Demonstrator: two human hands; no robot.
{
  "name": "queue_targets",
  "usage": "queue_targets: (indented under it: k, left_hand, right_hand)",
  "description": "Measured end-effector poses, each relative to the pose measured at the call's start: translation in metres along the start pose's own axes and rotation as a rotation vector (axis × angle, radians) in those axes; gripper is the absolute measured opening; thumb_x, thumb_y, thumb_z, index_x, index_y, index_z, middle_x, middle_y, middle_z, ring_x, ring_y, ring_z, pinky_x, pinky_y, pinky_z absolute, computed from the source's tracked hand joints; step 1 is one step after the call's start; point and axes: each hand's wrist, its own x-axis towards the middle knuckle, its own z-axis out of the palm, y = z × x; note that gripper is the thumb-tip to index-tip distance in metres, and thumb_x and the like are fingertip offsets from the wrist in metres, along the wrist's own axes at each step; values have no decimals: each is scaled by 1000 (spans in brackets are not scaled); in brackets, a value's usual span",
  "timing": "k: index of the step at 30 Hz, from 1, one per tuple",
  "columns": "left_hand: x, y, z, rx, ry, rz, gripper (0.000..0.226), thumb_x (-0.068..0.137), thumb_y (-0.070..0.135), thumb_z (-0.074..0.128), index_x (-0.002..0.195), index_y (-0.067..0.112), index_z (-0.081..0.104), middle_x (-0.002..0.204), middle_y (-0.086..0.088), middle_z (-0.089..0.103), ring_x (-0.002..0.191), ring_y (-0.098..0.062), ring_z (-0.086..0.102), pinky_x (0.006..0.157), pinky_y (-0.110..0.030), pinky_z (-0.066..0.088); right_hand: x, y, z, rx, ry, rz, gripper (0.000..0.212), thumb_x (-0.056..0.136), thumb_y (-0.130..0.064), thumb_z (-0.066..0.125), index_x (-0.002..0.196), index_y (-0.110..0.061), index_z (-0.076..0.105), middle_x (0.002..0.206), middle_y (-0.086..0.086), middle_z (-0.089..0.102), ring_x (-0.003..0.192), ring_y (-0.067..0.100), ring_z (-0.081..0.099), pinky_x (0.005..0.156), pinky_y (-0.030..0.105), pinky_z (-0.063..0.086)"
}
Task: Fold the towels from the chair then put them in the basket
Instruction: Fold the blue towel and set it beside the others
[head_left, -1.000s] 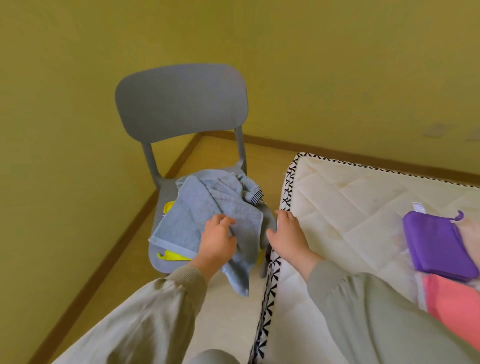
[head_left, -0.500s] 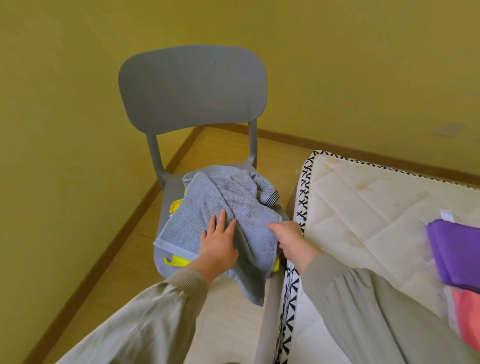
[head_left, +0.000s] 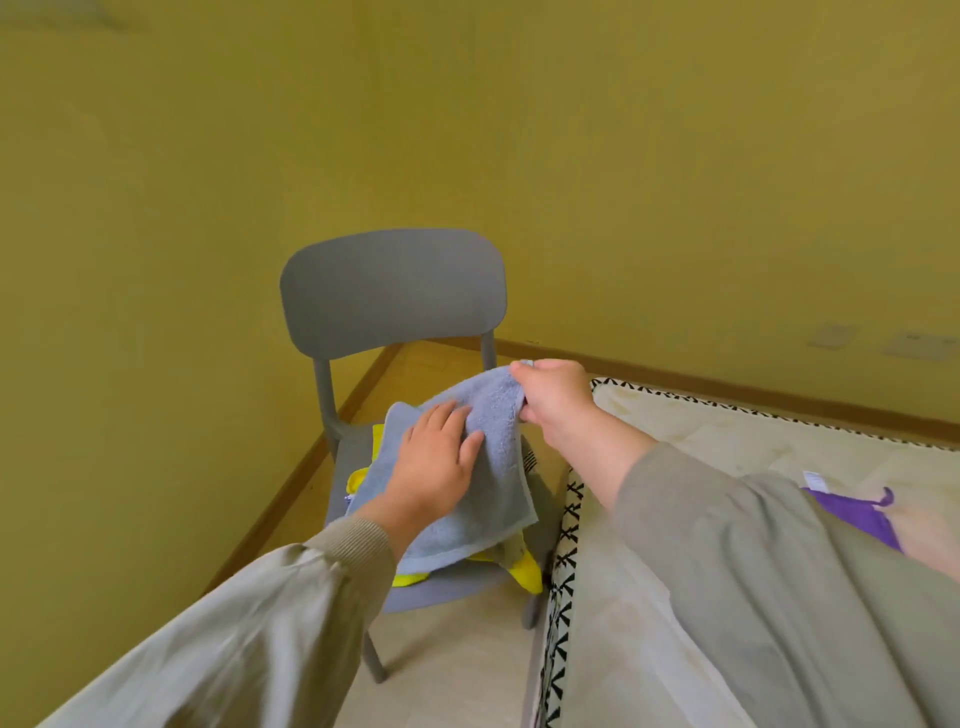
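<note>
A blue-grey towel (head_left: 488, 499) lies over the seat of a grey chair (head_left: 392, 291). My right hand (head_left: 553, 402) grips the towel's far corner and holds it up off the seat. My left hand (head_left: 434, 467) lies on the towel's middle with its fingers spread. Under the blue towel a yellow towel (head_left: 524, 569) shows at the seat's front and left edge. No basket is in view.
A quilted mattress (head_left: 727, 447) with a black-and-white border lies right of the chair. A purple cloth (head_left: 857, 512) rests on it behind my right sleeve. Yellow walls meet in a corner behind the chair, with a wooden baseboard along the floor.
My right hand has taken hold of the towel's corner and lifted it up and away from me. My left hand stays on the towel. My view has tilted upward.
</note>
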Motion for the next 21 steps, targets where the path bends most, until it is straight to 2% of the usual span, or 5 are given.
queue_targets:
  k: [5, 8, 10, 15, 21]
  left_hand:
    - [-1, 46, -59, -25, 177, 33, 44, 92, 45, 41, 125, 18, 52, 121, 1, 55, 116, -19, 46, 98, -35, 37]
    - [0, 74, -89, -29, 274, -34, 12, 88, 26, 55, 79, 20, 50, 84, 4, 50, 90, -24, 50, 70, -33, 37]
    - [0, 94, -108, -138, 320, -113, 34, 90, 21, 53, 61, 21, 36, 65, 4, 43, 70, -24, 47, 55, -32, 29]
    - [7, 145, -155, -430, 352, -125, 39, 95, 21, 47, 60, 17, 31, 55, 6, 33, 51, -11, 30, 42, -20, 25]
    - [4, 199, -187, -688, 249, -130, 33, 100, 30, 41, 73, 15, 54, 66, 2, 51, 62, -13, 47, 54, -25, 36]
  right_hand:
    - [-35, -83, -14, 126, -70, -96, 18, 94, -4, 50, 76, -2, 52, 115, 32, 60, 109, 38, 60, 97, 62, 41]
    - [-56, -123, -29, 203, -78, -148, 17, 94, -1, 47, 91, 14, 55, 126, 35, 49, 118, 42, 50, 98, 62, 38]
    - [-71, -144, -43, 186, -44, -200, 18, 92, -1, 48, 82, 13, 51, 120, 29, 58, 116, 40, 53, 95, 64, 40]
    - [-100, -174, -88, 47, 104, -321, 23, 90, -4, 54, 68, -8, 50, 91, 15, 60, 85, 26, 63, 84, 56, 53]
    - [-129, -173, -126, 31, -57, -328, 36, 93, 7, 39, 127, -3, 46, 117, 20, 59, 106, 31, 61, 75, 36, 53]
